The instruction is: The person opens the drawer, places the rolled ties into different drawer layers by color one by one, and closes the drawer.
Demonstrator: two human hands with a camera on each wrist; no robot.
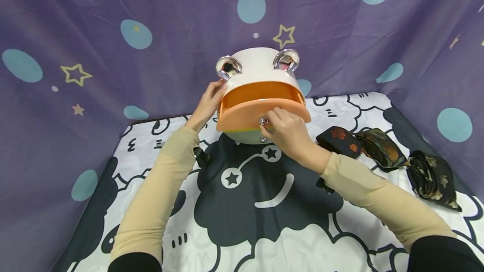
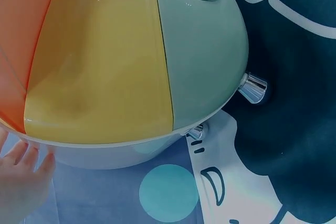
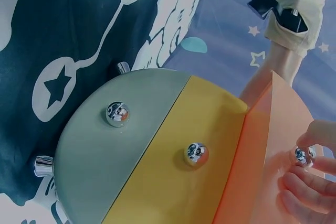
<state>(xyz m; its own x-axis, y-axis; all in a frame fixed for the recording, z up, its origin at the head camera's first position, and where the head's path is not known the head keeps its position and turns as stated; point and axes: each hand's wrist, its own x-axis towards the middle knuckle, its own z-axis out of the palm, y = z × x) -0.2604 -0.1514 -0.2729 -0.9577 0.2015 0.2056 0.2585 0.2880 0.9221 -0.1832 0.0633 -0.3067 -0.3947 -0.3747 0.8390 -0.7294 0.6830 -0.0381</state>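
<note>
A rounded white cabinet [image 1: 259, 65] with two chrome ears stands at the far side of the table. Its top orange drawer [image 1: 242, 114] is pulled out, exposing an orange inside. My right hand [image 1: 289, 131] pinches the chrome knob [image 3: 302, 156] of that drawer between thumb and fingers. On the cabinet's left side rests my left hand [image 1: 209, 103], its fingers extended along the white wall. Below the orange front, the yellow drawer [image 3: 173, 153] and the green drawer [image 3: 100, 145] are flush with the body, each with a chrome ball knob.
Several dark patterned folded cloth bundles, including one with red leaves [image 1: 340, 141] and one at the edge [image 1: 432, 179], lie on the right. A cartoon-print cloth [image 1: 211, 247] covers the table. Behind it hangs a purple curtain [image 1: 170, 32]. Short chrome feet [image 2: 253, 88] support the cabinet.
</note>
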